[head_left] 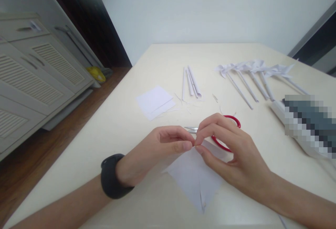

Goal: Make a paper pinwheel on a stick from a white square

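A square of white paper (189, 173) hangs by its top corner between both my hands, turned like a diamond, with a slit running up from its lower corner. My left hand (168, 143), with a black band on the wrist, pinches that corner between thumb and fingers. From the other side my right hand (231, 148) grips the same corner, thumb against fingertips. Just behind lie scissors with red handles (233, 117), partly hidden by my right hand; their metal blades (192, 129) point left.
White paper squares (154, 99) lie left, beside thin paper scraps (181, 99). Rolled paper sticks (193, 82) rest at mid-table. Several paper pinwheels on sticks (252, 68) are at the back right. A blurred-out object (309, 127) sits at the right. Small pins (215, 98) lie near the middle.
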Tool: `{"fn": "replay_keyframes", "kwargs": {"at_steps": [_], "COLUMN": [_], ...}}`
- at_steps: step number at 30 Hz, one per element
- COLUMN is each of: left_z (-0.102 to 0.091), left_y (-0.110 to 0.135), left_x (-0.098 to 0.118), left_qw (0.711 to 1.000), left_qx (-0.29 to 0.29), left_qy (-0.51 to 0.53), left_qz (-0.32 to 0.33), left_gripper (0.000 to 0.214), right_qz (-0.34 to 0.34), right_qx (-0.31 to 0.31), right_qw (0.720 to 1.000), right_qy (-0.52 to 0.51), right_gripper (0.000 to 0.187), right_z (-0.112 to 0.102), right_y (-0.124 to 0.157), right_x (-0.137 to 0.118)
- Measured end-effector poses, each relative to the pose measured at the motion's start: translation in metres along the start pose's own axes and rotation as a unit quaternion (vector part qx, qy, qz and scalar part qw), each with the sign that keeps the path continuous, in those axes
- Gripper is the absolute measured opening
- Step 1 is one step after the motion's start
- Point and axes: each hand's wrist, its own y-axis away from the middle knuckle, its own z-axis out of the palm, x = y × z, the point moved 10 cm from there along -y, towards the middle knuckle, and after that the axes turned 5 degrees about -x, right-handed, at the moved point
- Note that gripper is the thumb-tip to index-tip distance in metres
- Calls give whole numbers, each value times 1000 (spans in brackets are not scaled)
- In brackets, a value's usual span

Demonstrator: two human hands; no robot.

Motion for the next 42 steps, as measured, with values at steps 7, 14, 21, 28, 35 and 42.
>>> {"fn": "replay_keyframes", "kwargs": {"at_steps": [7,14,21,28,35,42], "left_z": [1,2,1,3,4,4], "left_y": [0,-1,0,1,1,3], "left_x": [-2,1,3,3,4,18], "left_qw": [1000,1000,1000,999,999,995], "left_qx": [6,-1,5,4,0,9], "left_qy": [14,11,8,21,17,-53], "left_qz": [-4,19,27,24,34,86], "left_gripper": [5,6,8,9,11,12], "right_qz": [-18,-37,-43,-46,-42,-19], "right_qx": [16,13,15,16,25,21], "right_qw": [1000,999,999,999,998,998], "right_qy": [6,14,13,5,-25,-47], "right_gripper": [14,16,16,18,22,24], "right_z": [-1,2,2,1,-1,1], "right_y": [0,4,3,4,5,4], "right_x": [-5,-10,-13,-14,-11,-8]}}
